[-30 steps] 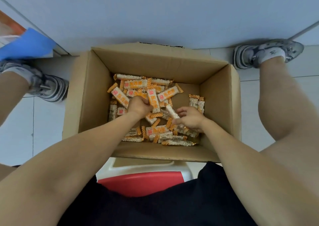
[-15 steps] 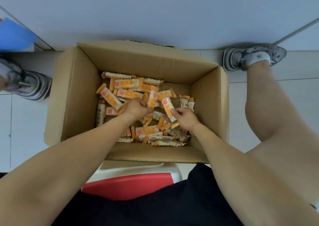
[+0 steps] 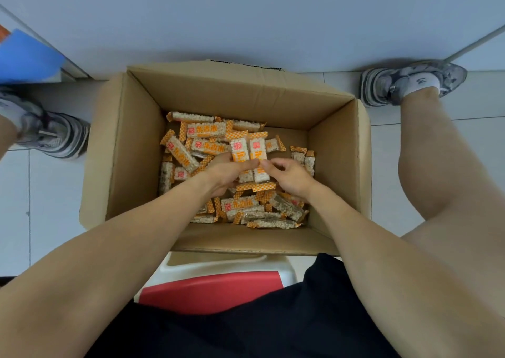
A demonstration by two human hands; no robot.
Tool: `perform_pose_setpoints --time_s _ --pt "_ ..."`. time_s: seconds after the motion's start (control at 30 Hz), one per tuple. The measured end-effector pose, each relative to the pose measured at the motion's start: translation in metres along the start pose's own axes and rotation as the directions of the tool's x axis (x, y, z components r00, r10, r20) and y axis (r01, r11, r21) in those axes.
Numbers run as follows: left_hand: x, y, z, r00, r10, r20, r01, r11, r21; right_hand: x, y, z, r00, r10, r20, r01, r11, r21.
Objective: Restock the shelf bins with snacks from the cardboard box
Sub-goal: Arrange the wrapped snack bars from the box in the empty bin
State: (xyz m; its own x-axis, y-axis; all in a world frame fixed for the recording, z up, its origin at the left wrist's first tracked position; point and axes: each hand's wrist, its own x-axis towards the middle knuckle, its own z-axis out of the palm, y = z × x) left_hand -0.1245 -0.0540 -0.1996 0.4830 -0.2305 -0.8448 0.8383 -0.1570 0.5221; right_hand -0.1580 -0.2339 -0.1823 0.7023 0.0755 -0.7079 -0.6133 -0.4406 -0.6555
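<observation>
An open cardboard box stands on the floor between my feet. Its bottom holds several orange-and-white wrapped snack bars. My left hand grips two snack bars held upright side by side over the pile. My right hand pinches the right-hand bar of the pair at its lower part, fingertips meeting those of my left hand. No shelf bins are in view.
A white wall rises just behind the box. A blue sheet shows at the far left. My shoes flank the box on the tiled floor. A red and white stool is under me.
My right hand brought its bar up beside the one in my left hand. The two bars now stand together, held by both hands, higher over the pile.
</observation>
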Motion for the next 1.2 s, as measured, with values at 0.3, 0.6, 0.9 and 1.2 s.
perform_pose_setpoints --time_s 0.3,0.6,0.9,1.2 --pt "0.011 -0.014 -0.011 0.996 0.031 -0.082 -0.008 0.964 0.267 0.002 0.040 -0.006 0.960 0.271 0.073 -0.181 0.797 -0.577" --pt "0.013 -0.011 -0.029 0.998 -0.004 -0.057 0.012 0.990 0.138 0.000 -0.009 -0.015 0.951 -0.058 -0.304 -0.010 0.976 -0.216" --pt "-0.025 0.041 -0.017 0.998 0.006 0.070 0.015 0.952 -0.306 -0.026 -0.035 0.000 0.885 -0.359 -0.296 0.429 0.876 0.220" --pt "-0.031 0.041 -0.019 0.986 0.164 -0.022 -0.164 0.948 -0.272 -0.030 -0.044 0.003 0.902 -0.390 -0.188 0.427 0.869 0.248"
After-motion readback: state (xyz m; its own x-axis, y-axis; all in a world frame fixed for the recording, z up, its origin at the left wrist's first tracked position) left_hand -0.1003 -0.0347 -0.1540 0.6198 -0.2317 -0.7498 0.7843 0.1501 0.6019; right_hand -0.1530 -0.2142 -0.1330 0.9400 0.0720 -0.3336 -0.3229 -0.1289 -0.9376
